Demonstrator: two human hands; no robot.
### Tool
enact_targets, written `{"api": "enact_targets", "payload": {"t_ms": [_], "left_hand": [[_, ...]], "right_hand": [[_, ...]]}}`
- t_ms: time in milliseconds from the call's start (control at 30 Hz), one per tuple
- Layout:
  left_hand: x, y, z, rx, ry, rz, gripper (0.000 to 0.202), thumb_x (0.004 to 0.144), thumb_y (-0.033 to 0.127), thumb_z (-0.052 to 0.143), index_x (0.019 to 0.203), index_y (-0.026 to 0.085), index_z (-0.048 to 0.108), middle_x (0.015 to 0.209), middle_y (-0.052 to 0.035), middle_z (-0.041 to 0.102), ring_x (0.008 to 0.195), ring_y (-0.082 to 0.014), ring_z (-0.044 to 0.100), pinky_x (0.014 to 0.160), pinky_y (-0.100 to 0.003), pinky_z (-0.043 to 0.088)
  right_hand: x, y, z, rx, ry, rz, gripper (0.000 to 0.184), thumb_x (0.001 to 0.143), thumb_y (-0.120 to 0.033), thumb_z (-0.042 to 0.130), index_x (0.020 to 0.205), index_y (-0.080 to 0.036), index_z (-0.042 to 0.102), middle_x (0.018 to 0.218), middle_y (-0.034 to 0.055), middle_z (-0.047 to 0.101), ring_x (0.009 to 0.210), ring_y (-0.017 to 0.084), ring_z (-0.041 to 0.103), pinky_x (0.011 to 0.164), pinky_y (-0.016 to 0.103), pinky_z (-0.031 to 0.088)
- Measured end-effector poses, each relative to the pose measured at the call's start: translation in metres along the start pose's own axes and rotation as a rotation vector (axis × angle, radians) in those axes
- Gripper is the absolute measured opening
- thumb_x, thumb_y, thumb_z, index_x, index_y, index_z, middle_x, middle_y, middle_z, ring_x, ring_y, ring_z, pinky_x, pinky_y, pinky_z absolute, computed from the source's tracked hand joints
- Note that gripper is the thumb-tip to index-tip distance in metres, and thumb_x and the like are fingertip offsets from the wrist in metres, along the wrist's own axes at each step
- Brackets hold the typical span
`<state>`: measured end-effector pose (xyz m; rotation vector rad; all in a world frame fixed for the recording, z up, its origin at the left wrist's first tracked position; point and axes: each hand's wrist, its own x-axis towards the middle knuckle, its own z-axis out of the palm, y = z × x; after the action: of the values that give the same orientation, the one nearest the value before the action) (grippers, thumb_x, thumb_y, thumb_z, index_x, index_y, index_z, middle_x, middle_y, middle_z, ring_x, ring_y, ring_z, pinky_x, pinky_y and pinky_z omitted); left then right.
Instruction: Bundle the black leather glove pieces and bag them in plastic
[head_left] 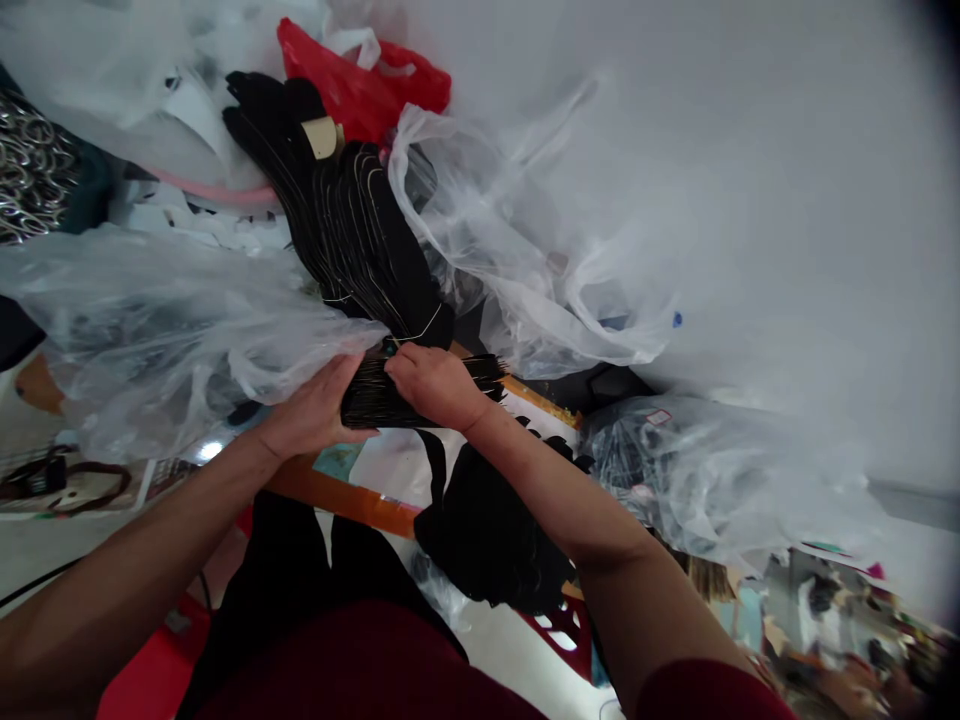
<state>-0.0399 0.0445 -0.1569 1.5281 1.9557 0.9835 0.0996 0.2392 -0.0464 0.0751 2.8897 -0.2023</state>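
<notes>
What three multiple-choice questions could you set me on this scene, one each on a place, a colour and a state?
1. Where is the right hand?
A) on the black bundle
B) inside a bag
C) on the floor

2. What colour is the opaque bag beyond the black stack?
A) blue
B) red
C) green

3. What state is the left hand in?
A) gloved
B) bare
C) bandaged

1: A, it lies across the bundle's top.
2: B, the bag shows bright red.
3: B, no covering shows on it.
</notes>
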Motion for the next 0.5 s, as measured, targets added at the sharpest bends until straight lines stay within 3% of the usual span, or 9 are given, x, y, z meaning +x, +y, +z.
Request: {"api": "enact_targets", "payload": {"t_ms": [133, 367, 500], "left_hand": [[0.001, 0.003, 0.002, 0.001, -0.001, -0.022, 0.118, 0.069, 0.056, 0.091, 0.164, 0.018, 0.034, 0.153, -0.0223, 0.06, 0.141, -0.0475, 0.061, 0.118, -0.062, 0.054], [0.003, 0.002, 0.007, 0.015, 0.031, -0.04, 0.122, 0.07, 0.059, 0.092, 0.168, 0.02, 0.03, 0.161, -0.0216, 0.054, 0.146, -0.0454, 0.058, 0.122, -0.06, 0.051], [0.004, 0.007, 0.004, 0.018, 0.022, -0.062, 0.126, 0.065, 0.054, 0.097, 0.167, 0.019, 0.031, 0.16, -0.0221, 0.055, 0.146, -0.0455, 0.058, 0.121, -0.059, 0.051]], "right_hand": [[0.006, -0.009, 0.002, 0.049, 0.036, -0.014, 0.024, 0.114, -0.023, 0.051, 0.118, -0.016, 0.073, 0.112, 0.0107, 0.07, 0.103, 0.023, 0.064, 0.087, 0.035, 0.046], [0.009, -0.014, 0.005, 0.068, 0.026, 0.029, 0.026, 0.115, -0.023, 0.049, 0.118, -0.018, 0.074, 0.109, 0.0107, 0.073, 0.106, 0.024, 0.066, 0.093, 0.036, 0.045], [0.0, -0.016, 0.002, 0.128, 0.062, 0.111, 0.033, 0.116, -0.029, 0.047, 0.135, -0.018, 0.072, 0.13, 0.0143, 0.075, 0.123, 0.027, 0.066, 0.107, 0.04, 0.045]]}}
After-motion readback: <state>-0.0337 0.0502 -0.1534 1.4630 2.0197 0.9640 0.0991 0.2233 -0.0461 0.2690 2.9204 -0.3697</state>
